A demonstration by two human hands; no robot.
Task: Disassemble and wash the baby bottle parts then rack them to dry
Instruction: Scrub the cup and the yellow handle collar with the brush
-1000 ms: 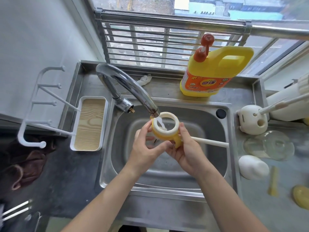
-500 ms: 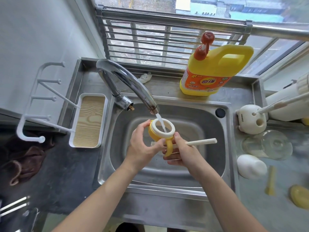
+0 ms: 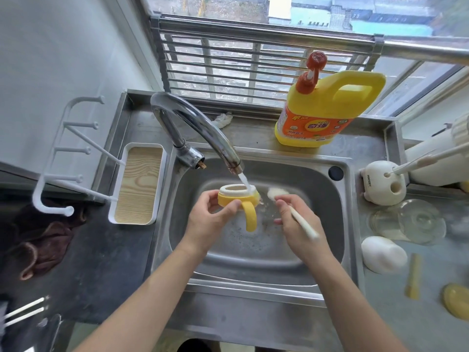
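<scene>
1. Two hands work above the sink (image 3: 348, 224) basin. The left hand (image 3: 210, 222) pinches the bottle collar (image 3: 237, 196) between its thumb and curled fingers. The right hand (image 3: 297, 219) has its fingers curled round the brush (image 3: 303, 224) handle.
2. The collar is a yellow ring with a cream-white inner rim, its opening facing up. One curved yellow handle hangs down from it (a second handle is not visible). It sits over the middle of the sink, and the water stream (image 3: 245, 180) from the faucet (image 3: 203, 130) strikes its right rim.
3. The brush's pale sponge head lies just right of the collar; I cannot tell whether they touch.
4. Behind the sink stands a yellow detergent jug (image 3: 327, 115) with a red pump. Its orange label carries yellow characters too blurred to read.
5. Right of the sink, a white brush holder (image 3: 383, 182) bears dark vertical lettering, too small to read.
</scene>
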